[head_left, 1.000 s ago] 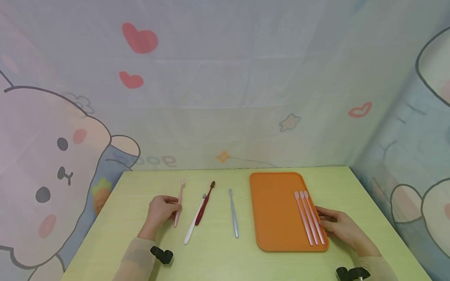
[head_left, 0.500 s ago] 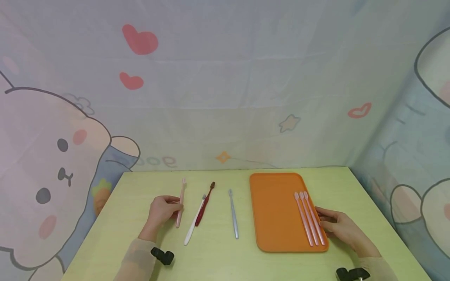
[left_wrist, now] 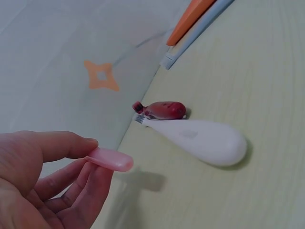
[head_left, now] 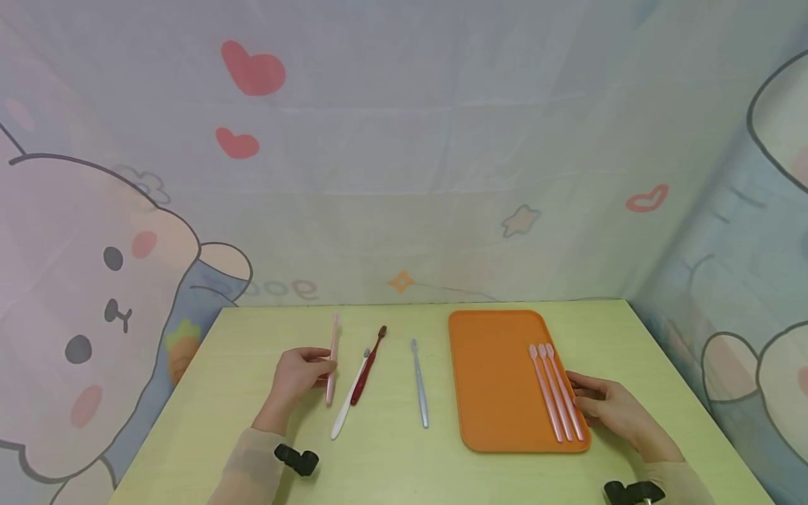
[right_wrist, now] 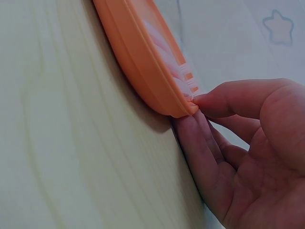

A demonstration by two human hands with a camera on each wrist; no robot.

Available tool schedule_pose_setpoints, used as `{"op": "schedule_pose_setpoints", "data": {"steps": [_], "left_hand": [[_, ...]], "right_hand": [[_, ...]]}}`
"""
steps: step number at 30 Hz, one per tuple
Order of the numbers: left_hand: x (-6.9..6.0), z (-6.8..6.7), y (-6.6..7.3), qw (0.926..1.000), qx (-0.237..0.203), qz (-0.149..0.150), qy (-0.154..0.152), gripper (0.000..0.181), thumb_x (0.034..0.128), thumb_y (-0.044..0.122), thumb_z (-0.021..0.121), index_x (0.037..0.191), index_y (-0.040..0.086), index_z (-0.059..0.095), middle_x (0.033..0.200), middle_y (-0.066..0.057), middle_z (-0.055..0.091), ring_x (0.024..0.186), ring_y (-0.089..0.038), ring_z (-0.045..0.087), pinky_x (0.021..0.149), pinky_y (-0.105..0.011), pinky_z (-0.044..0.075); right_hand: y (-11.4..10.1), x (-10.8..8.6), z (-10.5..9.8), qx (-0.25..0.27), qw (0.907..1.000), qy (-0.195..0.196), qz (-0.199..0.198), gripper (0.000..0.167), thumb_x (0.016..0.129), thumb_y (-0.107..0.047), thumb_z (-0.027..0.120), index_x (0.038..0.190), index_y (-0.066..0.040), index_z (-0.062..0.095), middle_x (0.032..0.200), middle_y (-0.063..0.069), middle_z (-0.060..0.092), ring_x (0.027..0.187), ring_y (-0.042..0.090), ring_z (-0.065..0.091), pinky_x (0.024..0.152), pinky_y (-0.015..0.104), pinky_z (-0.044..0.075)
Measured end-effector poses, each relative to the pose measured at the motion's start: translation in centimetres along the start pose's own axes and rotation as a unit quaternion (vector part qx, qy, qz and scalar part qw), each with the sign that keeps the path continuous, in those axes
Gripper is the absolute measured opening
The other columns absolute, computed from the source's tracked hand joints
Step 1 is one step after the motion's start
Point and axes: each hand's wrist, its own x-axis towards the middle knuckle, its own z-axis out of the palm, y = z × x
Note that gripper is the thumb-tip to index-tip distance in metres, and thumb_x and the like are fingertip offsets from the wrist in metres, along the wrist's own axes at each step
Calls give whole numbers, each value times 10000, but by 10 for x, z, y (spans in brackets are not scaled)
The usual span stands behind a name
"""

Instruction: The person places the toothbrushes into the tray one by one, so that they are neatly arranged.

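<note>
My left hand (head_left: 299, 379) pinches a pink toothbrush (head_left: 333, 351) between thumb and fingers. In the left wrist view the pink handle (left_wrist: 112, 159) is held above the table, its shadow falling below. Just right of it lie a white toothbrush (head_left: 344, 412) and a dark red toothbrush (head_left: 367, 374), touching or nearly so. A light blue toothbrush (head_left: 420, 393) lies farther right. My right hand (head_left: 612, 405) grips the right rim of an orange tray (head_left: 492, 379), thumb on top and fingers below, as the right wrist view shows. Several pink toothbrushes (head_left: 552, 393) lie side by side in the tray.
The pale yellow-green table (head_left: 404, 470) ends at a patterned cloth backdrop (head_left: 404, 140) behind it. Cloth also hangs at the left and right sides. A black wrist camera (head_left: 297, 460) sits on the left sleeve, another (head_left: 633, 492) on the right one.
My left hand has shifted slightly right and away from me, and the pink toothbrush has moved with it, off its earlier spot. The right hand and tray stay put.
</note>
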Motion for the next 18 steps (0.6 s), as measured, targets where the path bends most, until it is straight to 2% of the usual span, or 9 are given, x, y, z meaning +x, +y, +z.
{"op": "schedule_pose_setpoints", "data": {"steps": [7,12,18], "left_hand": [[-6,6,8,9996,-244,62,-121,379,910,4,779,1260,-122,709,947,-136,767,744,-204,746,688,-386,664],[-7,14,9,9989,-416,42,-201,362,907,-12,770,1248,-117,713,928,-128,760,738,-194,739,686,-379,663],[-8,23,8,9974,-633,74,-322,370,900,-17,778,1248,-122,709,918,-117,753,745,-206,735,706,-427,667]], "right_hand": [[0,0,0,1,10000,-14,-28,667,1058,-117,663,1603,108,352,1536,347,490,1124,87,649,834,379,641],[0,0,0,3,10000,-29,-26,670,1057,-115,662,1604,110,347,1533,349,492,1114,77,650,832,377,640],[1,0,0,-37,10000,0,25,662,1062,-115,655,1610,96,349,1516,331,520,1118,98,654,821,378,640]]}}
